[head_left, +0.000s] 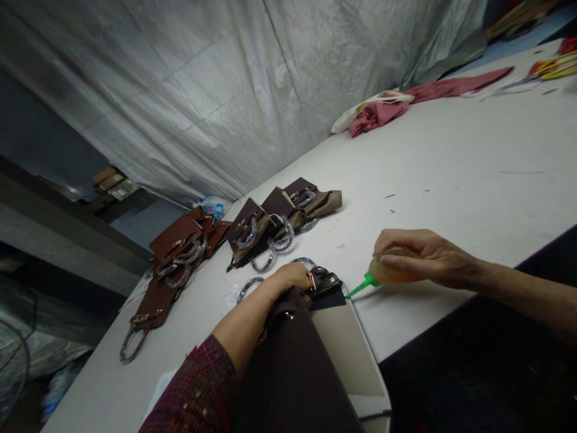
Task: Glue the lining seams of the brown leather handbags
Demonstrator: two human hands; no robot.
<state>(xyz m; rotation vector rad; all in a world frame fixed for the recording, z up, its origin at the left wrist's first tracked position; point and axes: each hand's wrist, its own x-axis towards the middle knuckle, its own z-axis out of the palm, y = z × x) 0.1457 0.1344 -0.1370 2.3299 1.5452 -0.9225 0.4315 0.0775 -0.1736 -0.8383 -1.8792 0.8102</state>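
Dark brown handbag (297,361) at 6 o'clock, directly in front of me, its back end cut off by the lower edge of view. Cream panel (351,346) exposed along its 4 o'clock side; plastic-wrapped handles (249,286) stick out past its far end.

Left hand (291,278): laid over the gathered top of the bag at its 12 o'clock end, fingers bent; fingertips hidden, so I cannot tell how far they close. Plaid sleeve (198,388) at 7 o'clock.

Right hand (419,255), toward 4 o'clock: closed round a squeeze bottle (397,273) with amber contents. Its green nozzle (367,282) points to 8 o'clock, tip at the panel's far corner; contact cannot be judged from this angle.

Elsewhere on the table (451,168): group of dark brown bags (274,204) near centre, beyond my left hand, handles also wrapped; reddish-brown bags (174,243) overlapping between 8 and 9 o'clock. Pink cloth (383,116) at 2 o'clock, yellow-handled scissors (559,65) farther out on that bearing. Grey plastic sheeting (216,84) hangs behind the table at 11 o'clock.
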